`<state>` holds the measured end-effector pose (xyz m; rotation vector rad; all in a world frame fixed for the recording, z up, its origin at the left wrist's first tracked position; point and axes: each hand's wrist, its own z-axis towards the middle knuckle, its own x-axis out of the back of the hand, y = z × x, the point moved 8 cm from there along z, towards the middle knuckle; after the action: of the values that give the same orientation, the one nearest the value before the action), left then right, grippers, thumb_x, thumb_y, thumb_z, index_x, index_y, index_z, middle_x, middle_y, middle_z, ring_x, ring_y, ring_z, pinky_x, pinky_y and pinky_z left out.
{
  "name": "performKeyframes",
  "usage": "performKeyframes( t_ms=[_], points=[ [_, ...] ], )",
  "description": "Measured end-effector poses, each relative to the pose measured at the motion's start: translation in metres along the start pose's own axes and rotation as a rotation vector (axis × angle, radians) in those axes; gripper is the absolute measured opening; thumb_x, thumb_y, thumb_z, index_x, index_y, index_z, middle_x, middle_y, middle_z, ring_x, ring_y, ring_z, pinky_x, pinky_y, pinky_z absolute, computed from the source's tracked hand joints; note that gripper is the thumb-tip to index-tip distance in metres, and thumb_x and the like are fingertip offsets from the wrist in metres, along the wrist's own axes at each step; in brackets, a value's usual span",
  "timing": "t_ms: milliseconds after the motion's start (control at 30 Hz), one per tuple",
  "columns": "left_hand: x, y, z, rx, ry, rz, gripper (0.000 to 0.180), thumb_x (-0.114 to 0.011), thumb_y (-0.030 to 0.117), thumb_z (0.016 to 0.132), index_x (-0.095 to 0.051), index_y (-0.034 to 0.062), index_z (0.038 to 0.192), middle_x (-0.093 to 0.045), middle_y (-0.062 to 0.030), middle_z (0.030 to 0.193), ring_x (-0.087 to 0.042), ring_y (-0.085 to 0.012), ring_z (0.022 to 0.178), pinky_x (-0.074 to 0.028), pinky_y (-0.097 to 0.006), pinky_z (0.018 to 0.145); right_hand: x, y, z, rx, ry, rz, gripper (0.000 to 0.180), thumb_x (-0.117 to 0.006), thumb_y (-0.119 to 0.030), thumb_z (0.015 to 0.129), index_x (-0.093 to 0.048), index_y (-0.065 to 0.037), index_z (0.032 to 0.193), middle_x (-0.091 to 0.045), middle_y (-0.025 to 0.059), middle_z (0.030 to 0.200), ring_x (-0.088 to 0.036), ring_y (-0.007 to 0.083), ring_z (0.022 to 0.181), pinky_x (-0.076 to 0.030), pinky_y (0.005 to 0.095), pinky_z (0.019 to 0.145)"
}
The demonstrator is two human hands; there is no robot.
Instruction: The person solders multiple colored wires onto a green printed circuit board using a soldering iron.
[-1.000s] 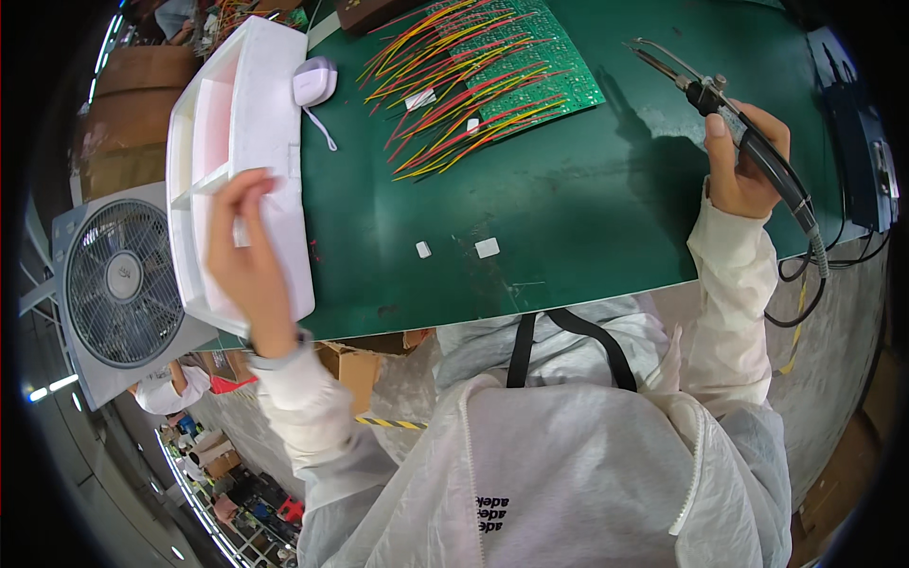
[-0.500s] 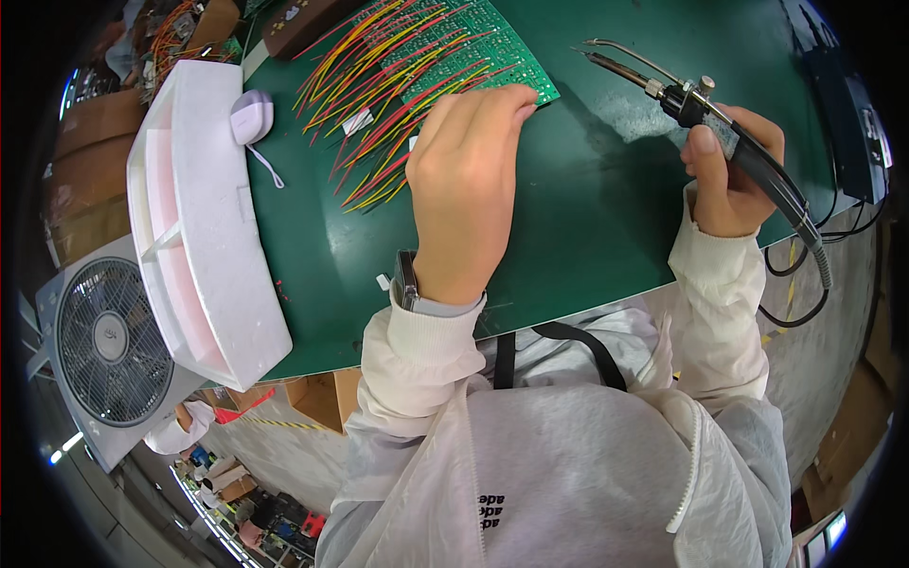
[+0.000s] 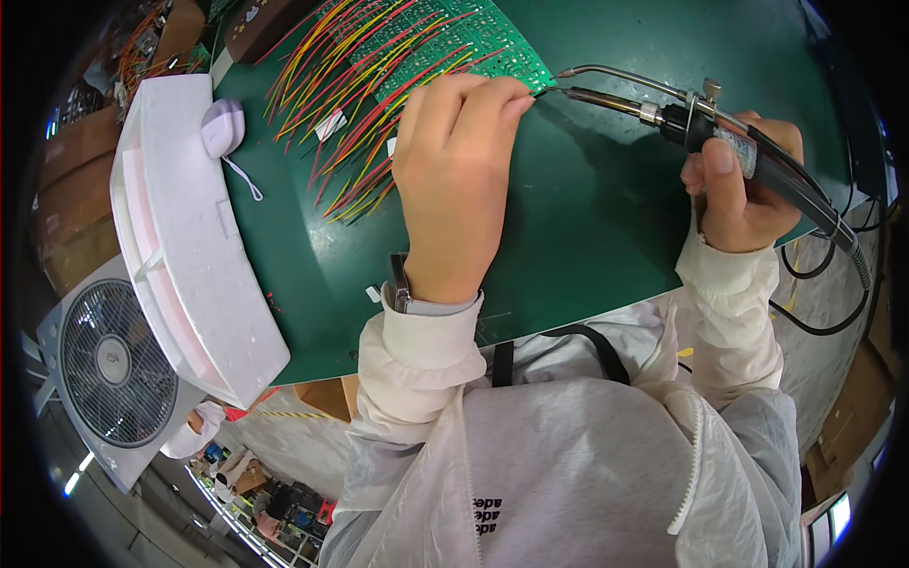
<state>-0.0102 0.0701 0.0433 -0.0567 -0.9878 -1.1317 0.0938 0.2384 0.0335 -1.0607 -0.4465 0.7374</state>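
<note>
A green circuit board (image 3: 511, 45) lies at the far middle of the table, and several red and yellow wires (image 3: 355, 71) fan out over its left side. At the board's near right corner, my left hand (image 3: 454, 166) has its thumb and fingers pinched together; what sits between the fingertips is too small to make out. My right hand (image 3: 748, 194) is wrapped round the handle of a soldering iron (image 3: 677, 123) with a curved metal feed tube (image 3: 625, 74) along it. The iron's tip points left, close to the board's corner and my left fingertips.
On the left edge of the green table (image 3: 587, 246) stands a white foam box (image 3: 213, 256) with a small lilac case (image 3: 222, 128) on it. A box fan (image 3: 114, 360) is beyond it. The iron's black cable (image 3: 864, 275) hangs off the right side.
My right hand has brought the soldering iron left and nearer, its tip now by the board's corner. My left hand keeps its pinch there. The whole view has shifted slightly.
</note>
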Motion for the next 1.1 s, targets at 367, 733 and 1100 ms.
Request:
performKeyframes(
  t_ms=[367,733,1100],
  points=[
    [-0.002,-0.006,0.001,0.063,-0.038,0.009,0.007,-0.064,0.003,0.07,-0.061,0.0035,0.076,-0.054,-0.0041,0.075,-0.053,-0.014,0.061,-0.043,-0.024,0.055,-0.004,-0.005,0.003,0.094,-0.03,-0.134,0.022,-0.07,-0.01,0.066,-0.057,0.004,0.077,-0.055,0.0048,0.07,-0.049,0.0091,0.057,-0.04,0.019,0.053],
    [-0.003,-0.007,0.001,0.053,-0.037,-0.018,0.006,-0.064,0.003,0.071,-0.061,0.0025,0.077,-0.054,-0.0047,0.075,-0.052,-0.0138,0.061,-0.043,-0.023,0.055,-0.005,-0.002,0.003,0.031,-0.033,-0.166,0.018,-0.069,-0.007,0.066,-0.059,0.004,0.076,-0.054,0.0048,0.069,-0.048,0.0083,0.054,-0.037,0.0195,0.049],
    [-0.003,-0.006,0.001,0.051,-0.037,-0.016,0.008,-0.065,0.002,0.07,-0.061,0.0026,0.077,-0.053,-0.0047,0.074,-0.053,-0.0132,0.061,-0.044,-0.023,0.056,-0.006,-0.004,0.003,0.052,-0.043,-0.173,0.017,-0.069,-0.007,0.067,-0.06,0.004,0.075,-0.054,0.0046,0.069,-0.048,0.0088,0.054,-0.037,0.0195,0.049]
  ],
)
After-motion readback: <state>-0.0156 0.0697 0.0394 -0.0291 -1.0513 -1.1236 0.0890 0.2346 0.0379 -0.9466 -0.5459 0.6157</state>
